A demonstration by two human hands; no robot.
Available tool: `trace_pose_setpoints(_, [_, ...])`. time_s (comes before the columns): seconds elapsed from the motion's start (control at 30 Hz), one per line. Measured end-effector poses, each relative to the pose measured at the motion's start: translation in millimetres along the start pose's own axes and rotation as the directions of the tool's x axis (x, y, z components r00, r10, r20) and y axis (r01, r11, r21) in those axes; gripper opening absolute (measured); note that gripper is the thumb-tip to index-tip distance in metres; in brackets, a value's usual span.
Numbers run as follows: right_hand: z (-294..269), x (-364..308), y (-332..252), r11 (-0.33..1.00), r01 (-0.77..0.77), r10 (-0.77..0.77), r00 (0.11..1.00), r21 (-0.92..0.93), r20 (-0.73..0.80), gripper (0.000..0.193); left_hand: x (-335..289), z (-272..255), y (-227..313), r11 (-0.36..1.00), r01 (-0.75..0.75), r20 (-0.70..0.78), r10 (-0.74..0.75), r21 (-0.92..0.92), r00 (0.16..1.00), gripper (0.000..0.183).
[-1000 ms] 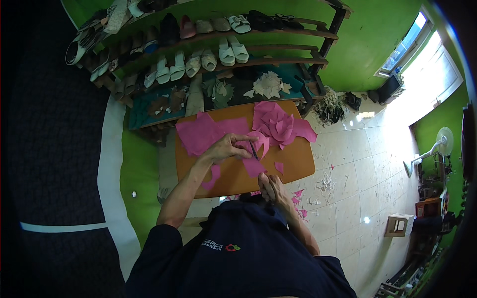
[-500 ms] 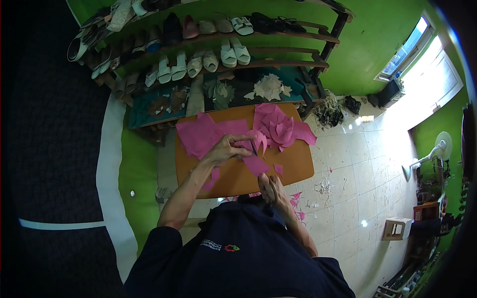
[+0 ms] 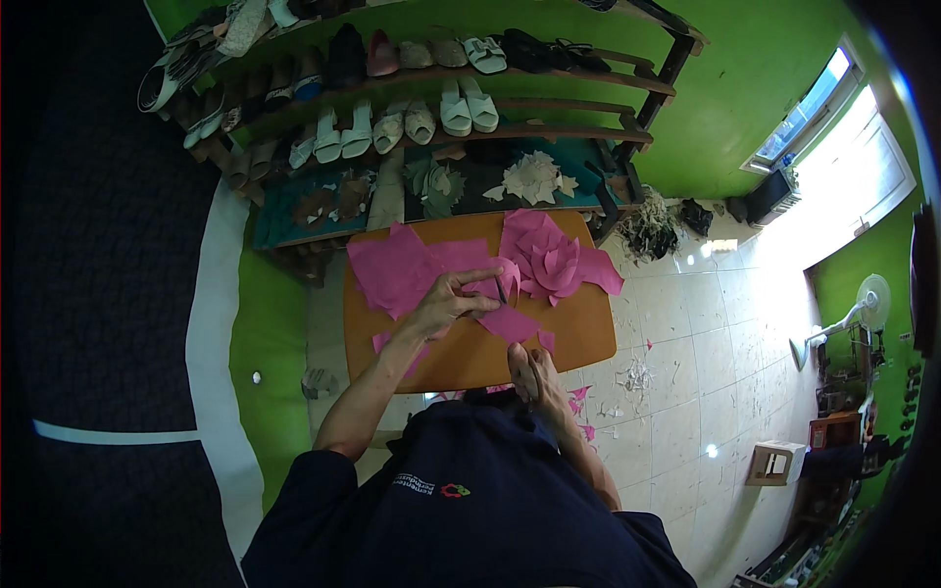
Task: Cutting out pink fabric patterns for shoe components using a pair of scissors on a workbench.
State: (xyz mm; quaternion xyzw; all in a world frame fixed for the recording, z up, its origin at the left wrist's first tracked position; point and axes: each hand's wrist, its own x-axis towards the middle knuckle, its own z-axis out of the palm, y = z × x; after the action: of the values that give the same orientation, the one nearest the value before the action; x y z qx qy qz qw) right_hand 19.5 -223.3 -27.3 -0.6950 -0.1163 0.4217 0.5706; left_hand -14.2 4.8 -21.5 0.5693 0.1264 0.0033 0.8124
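My left hand [image 3: 446, 306] reaches over the orange-brown table with its thumb and index finger stretched forward, pinching a pink sheet piece [image 3: 510, 323]. A narrow dark blade [image 3: 502, 290], apparently of scissors, shows beside the fingertips at the pink material. My right hand [image 3: 529, 372] is closed near the table's front edge, in line with this blade; the handles are hidden in it. A curled pink strip [image 3: 511, 274] stands up beyond the blade. Small pink scraps [image 3: 546, 339] lie near my right hand.
Larger pink sheets [image 3: 392, 269] and a pile of cut pink pieces [image 3: 549, 257] cover the far half of the table [image 3: 578, 343]. Behind it stands a wooden rack with several shoes [image 3: 456, 108]. Offcuts [image 3: 637, 374] litter the tiled floor; a white fan [image 3: 870, 294] is at right.
The pink piece between my hands has swung to the right and lies flatter. The curled strip has narrowed. Both hands have stayed almost in place.
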Motion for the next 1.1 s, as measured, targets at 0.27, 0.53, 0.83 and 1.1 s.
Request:
trace_pose_setpoints(0.27, [-2, 2, -2, 0.996, -0.080, 0.078, 0.994, -0.026, -0.070, 0.061, 0, 5, -12, 0.999, -0.039, -0.021, 0.039, -0.029, 0.999, 0.059])
trace_pose_setpoints(0.53, [-3, 9, 14, 0.997, -0.072, 0.069, 0.995, -0.038, -0.069, 0.063, -4, 11, -10, 0.995, -0.080, -0.074, 0.076, -0.057, 0.994, 0.053])
trace_pose_setpoints(0.83, [-14, -4, 9, 0.998, -0.059, 0.059, 0.995, -0.001, 0.079, 0.060, 3, -16, 17, 0.998, -0.014, 0.102, 0.008, 0.055, 0.995, 0.045])
trace_pose_setpoints(1.1, [-7, 0, 10, 1.000, 0.022, -0.021, 0.989, -0.005, 0.147, 0.059, 4, -11, 17, 0.990, 0.034, 0.202, -0.062, 0.140, 0.978, 0.052])
